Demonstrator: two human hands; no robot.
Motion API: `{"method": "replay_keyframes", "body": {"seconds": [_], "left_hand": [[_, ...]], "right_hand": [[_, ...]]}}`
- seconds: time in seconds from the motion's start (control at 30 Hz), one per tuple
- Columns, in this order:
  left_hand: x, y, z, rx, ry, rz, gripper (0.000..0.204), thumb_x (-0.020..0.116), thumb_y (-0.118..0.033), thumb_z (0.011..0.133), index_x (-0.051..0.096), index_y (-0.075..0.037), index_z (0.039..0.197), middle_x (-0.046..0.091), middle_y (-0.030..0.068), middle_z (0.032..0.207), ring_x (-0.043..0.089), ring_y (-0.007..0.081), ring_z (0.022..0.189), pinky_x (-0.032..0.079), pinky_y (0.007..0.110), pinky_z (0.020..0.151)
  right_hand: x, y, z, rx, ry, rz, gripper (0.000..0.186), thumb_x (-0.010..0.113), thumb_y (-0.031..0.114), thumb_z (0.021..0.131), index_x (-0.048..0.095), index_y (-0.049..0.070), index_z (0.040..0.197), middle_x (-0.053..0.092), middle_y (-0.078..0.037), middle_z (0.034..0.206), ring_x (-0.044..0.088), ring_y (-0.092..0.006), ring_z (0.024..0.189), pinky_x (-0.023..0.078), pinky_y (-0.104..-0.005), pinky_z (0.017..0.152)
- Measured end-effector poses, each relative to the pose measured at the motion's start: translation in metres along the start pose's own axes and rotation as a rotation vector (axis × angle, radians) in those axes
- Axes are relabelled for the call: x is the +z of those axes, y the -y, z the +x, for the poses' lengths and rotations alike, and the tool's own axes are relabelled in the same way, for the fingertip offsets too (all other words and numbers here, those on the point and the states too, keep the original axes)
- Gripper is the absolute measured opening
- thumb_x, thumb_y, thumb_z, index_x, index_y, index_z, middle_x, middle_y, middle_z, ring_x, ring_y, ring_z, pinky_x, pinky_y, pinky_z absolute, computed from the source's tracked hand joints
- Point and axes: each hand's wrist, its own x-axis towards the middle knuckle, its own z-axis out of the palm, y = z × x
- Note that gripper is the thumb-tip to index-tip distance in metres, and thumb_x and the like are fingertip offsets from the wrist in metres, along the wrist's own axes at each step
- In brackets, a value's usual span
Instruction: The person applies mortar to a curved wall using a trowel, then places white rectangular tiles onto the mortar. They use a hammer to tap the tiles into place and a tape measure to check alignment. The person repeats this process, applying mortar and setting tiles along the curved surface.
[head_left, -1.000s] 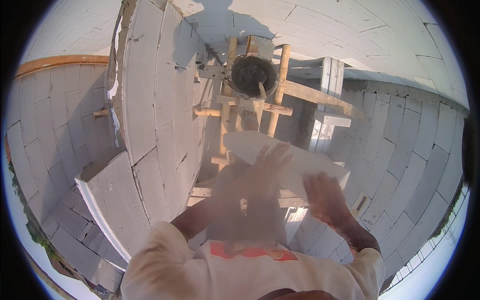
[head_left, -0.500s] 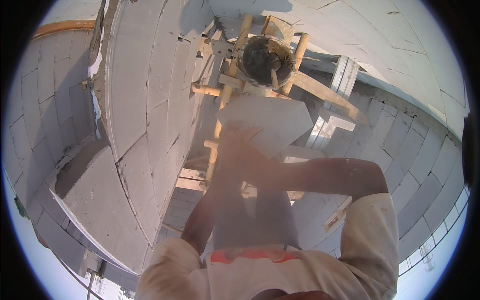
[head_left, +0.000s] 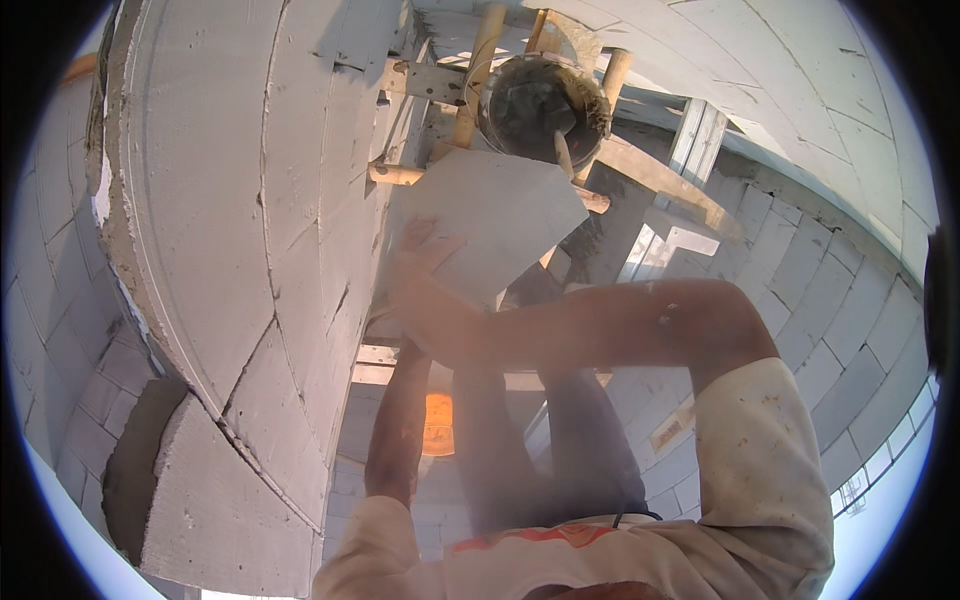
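A pale grey building block [head_left: 500, 215], smooth-faced with angled corners, is held up in front of me beside the left-hand wall. My right hand [head_left: 425, 275] lies against its near left part, thumb and fingers spread over the face and hazy in the picture. Lower down, my left hand [head_left: 385, 325] is at the block's near left end, mostly hidden by my right hand and wrist. Just beyond the block stands a round mortar bucket [head_left: 500, 110], its rim crusted. A handled tool [head_left: 563, 150] rests inside it.
The block wall [head_left: 220, 200] rises close on my left, with a ragged mortar edge and a larger block [head_left: 230, 500] at its near end. Wooden poles and planks [head_left: 660, 180] surround the bucket. An orange container [head_left: 438, 425] stands below my arms. Another block wall [head_left: 830, 340] runs along the right.
The block and both hands have moved left, closer to the wall. My view has shifted too, and the orange container below has come into sight.
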Motion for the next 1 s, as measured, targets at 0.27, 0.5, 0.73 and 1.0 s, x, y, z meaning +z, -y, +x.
{"method": "replay_keyframes", "body": {"seconds": [0.27,0.5,0.73,1.0], "left_hand": [[-0.010,0.069,-0.022,-0.153,-0.041,-0.146,0.050,0.068,-0.033,0.090,0.065,-0.004,0.131,0.061,0.0138,0.138,0.051,0.0262,0.135,0.045,0.042,0.112],[-0.021,0.093,-0.033,-0.231,-0.026,-0.136,0.050,0.070,-0.031,0.089,0.064,-0.004,0.131,0.061,0.0135,0.137,0.052,0.0263,0.133,0.045,0.042,0.112],[-0.020,0.109,-0.029,-0.299,-0.015,-0.081,0.051,0.072,-0.030,0.088,0.064,-0.004,0.131,0.061,0.0133,0.137,0.053,0.0265,0.132,0.046,0.042,0.111],[-0.023,0.116,-0.031,-0.362,-0.031,-0.058,0.052,0.074,-0.028,0.086,0.063,-0.004,0.131,0.061,0.0130,0.136,0.054,0.0267,0.131,0.046,0.042,0.110]], "right_hand": [[-0.038,-0.047,-0.018,0.048,-0.359,0.576,0.029,0.075,0.020,0.084,0.070,0.009,0.110,0.068,-0.009,0.102,0.067,-0.0259,0.098,0.055,-0.0465,0.093],[0.154,-0.198,-0.118,1.084,-0.094,0.476,0.037,0.068,0.034,0.094,0.074,0.004,0.115,0.073,-0.019,0.109,0.070,-0.0347,0.103,0.054,-0.0488,0.090],[0.309,-0.254,-0.092,1.083,0.710,0.270,0.044,0.061,0.044,0.096,0.075,0.006,0.114,0.073,-0.018,0.116,0.072,-0.0351,0.103,0.048,-0.0519,0.096],[0.351,-0.249,-0.104,1.210,0.261,0.045,0.028,0.061,0.019,0.096,0.066,-0.003,0.113,0.071,-0.021,0.100,0.074,-0.0329,0.086,0.062,-0.0440,0.072]]}}
